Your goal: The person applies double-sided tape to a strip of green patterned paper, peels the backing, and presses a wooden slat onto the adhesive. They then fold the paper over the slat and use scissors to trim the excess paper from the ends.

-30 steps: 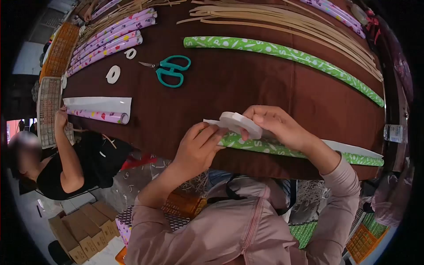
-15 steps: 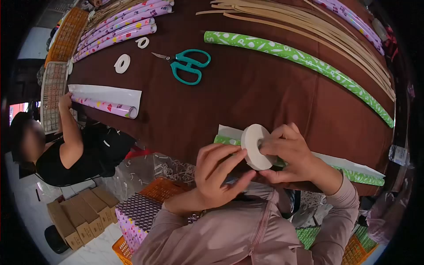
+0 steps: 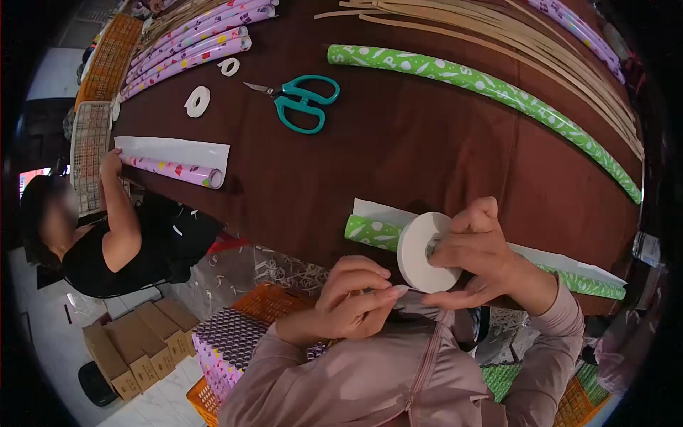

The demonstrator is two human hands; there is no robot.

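A thick roll of white tape (image 3: 416, 256) is held in my right hand (image 3: 480, 260), with fingers hooked into its core. Just left of the roll, my left hand (image 3: 356, 295) pinches thumb and fingers together at a small pale bit that looks like the tape's end. Beneath the roll and right hand lies a green patterned paper roll (image 3: 373, 231) along the near table edge, its white inner flap (image 3: 384, 210) showing. Its middle stretch is hidden by my right hand and the tape.
Teal-handled scissors (image 3: 307, 103), two smaller white tape rolls (image 3: 198, 102), a finished green tube (image 3: 491, 89), and wooden strips (image 3: 484, 43) lie on the brown-covered table (image 3: 299, 178). Pink patterned tubes (image 3: 188, 60) are stacked far left. A co-worker (image 3: 107, 242) handles a pink roll (image 3: 171, 171).
The tape roll has moved down and slightly right in my right hand. My left hand has come off its rim, its spread fingers now drawn into a pinch.
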